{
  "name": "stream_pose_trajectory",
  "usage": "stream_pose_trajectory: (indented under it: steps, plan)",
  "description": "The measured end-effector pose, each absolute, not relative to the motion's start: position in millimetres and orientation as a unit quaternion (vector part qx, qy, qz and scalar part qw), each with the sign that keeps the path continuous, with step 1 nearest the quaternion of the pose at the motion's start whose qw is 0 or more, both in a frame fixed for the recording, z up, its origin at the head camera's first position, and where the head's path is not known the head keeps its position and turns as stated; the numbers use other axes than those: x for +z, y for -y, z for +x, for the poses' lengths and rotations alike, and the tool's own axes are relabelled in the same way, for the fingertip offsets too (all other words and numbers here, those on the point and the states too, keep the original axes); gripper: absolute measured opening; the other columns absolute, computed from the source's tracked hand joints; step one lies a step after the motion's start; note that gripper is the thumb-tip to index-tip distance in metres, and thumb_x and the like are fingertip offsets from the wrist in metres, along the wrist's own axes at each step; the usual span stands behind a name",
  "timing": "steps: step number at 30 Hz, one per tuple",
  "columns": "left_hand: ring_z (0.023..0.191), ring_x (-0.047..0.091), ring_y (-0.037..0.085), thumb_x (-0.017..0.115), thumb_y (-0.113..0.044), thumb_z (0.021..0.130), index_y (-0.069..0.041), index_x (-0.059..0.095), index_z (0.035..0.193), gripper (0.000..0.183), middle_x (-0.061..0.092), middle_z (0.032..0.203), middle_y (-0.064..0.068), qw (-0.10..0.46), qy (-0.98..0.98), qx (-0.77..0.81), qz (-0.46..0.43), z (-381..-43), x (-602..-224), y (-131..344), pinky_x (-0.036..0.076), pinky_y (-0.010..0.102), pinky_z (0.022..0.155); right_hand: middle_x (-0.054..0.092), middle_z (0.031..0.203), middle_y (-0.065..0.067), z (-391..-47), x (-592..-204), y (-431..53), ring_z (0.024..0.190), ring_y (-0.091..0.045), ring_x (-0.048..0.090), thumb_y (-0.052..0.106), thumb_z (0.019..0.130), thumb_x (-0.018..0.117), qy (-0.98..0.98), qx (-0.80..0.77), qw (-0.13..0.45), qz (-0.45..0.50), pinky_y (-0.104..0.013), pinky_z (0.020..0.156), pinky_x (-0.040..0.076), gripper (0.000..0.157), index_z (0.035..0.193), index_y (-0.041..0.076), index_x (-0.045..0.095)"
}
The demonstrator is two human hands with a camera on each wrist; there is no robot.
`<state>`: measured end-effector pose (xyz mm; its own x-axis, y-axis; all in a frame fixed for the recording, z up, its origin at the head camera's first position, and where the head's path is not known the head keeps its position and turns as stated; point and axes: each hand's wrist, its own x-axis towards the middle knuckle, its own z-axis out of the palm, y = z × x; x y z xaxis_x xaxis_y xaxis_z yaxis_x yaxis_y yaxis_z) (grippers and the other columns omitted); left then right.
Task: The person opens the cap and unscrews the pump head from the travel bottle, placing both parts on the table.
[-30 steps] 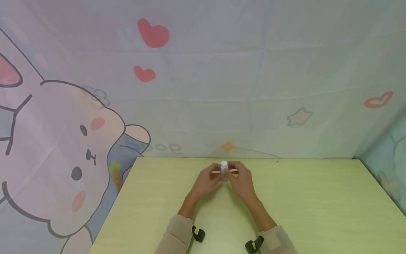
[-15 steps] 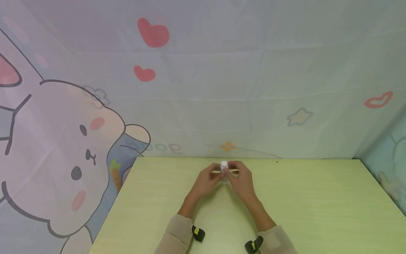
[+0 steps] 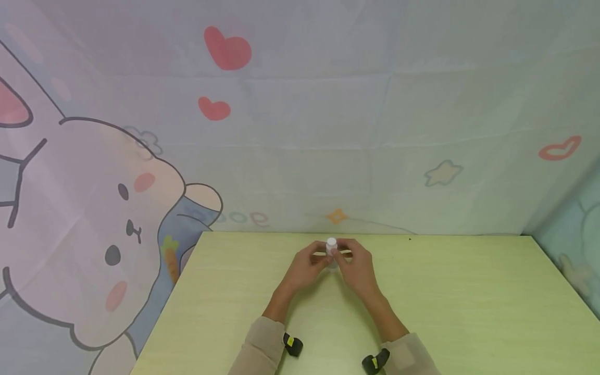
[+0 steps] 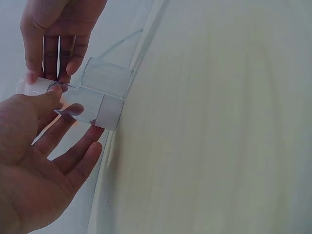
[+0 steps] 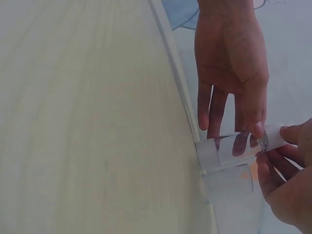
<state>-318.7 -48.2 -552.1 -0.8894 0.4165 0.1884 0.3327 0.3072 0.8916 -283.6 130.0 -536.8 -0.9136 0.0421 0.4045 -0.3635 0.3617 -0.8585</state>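
The left hand pinches the clear bottle high up with thumb and fingertips, its lower fingers spread loosely; so light a hold could let the smooth wall slip or spin under any twist. The bottle stands about upright between the hands, near the far edge of the table; whether its foot bears on the surface I cannot tell, and if not, a slackened pinch could drop it. The white cap sits on top, where uneven pulling could tip the bottle or make the cap jump free. Just beside, toward the right hand, a shorter clear container could be toppled by a sideways slip. That hand pinches the cap; pushing sideways while squeezing could tilt everything.
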Motion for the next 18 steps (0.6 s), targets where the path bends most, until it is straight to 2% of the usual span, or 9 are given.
stream_pose_trajectory:
  steps: [4,11,18]
  plan:
    - [0.121,0.071,0.032,0.068,-0.03,0.106,-0.023,0.064,0.137,0.032,0.068,0.138,0.007,0.04,-0.807,0.541,0.233,-318.7,-551.9,49.3,0.058,0.05,0.102,0.073,0.12,-0.01,-284.5,-537.4,-130.4,0.11,-0.029,0.069,0.011,0.103,0.072,0.806,0.556,0.177,0.103,-0.043,0.093,0.06,0.025,0.125,0.001,0.07]
    - [0.121,0.071,0.033,0.069,-0.03,0.106,-0.022,0.064,0.137,0.032,0.067,0.139,0.008,0.039,-0.801,0.549,0.233,-319.8,-552.5,48.4,0.058,0.05,0.102,0.073,0.122,-0.015,-285.4,-537.0,-132.1,0.114,-0.036,0.067,0.018,0.102,0.075,0.805,0.557,0.176,0.101,-0.049,0.093,0.06,0.031,0.127,-0.001,0.069]
    - [0.121,0.07,0.032,0.069,-0.03,0.106,-0.022,0.064,0.137,0.033,0.067,0.14,0.007,0.042,-0.8,0.55,0.235,-319.8,-552.5,47.3,0.058,0.049,0.102,0.073,0.119,-0.013,-285.8,-537.4,-132.8,0.113,-0.031,0.066,0.019,0.1,0.077,0.804,0.562,0.178,0.076,-0.047,0.095,0.06,0.028,0.121,0.002,0.069]
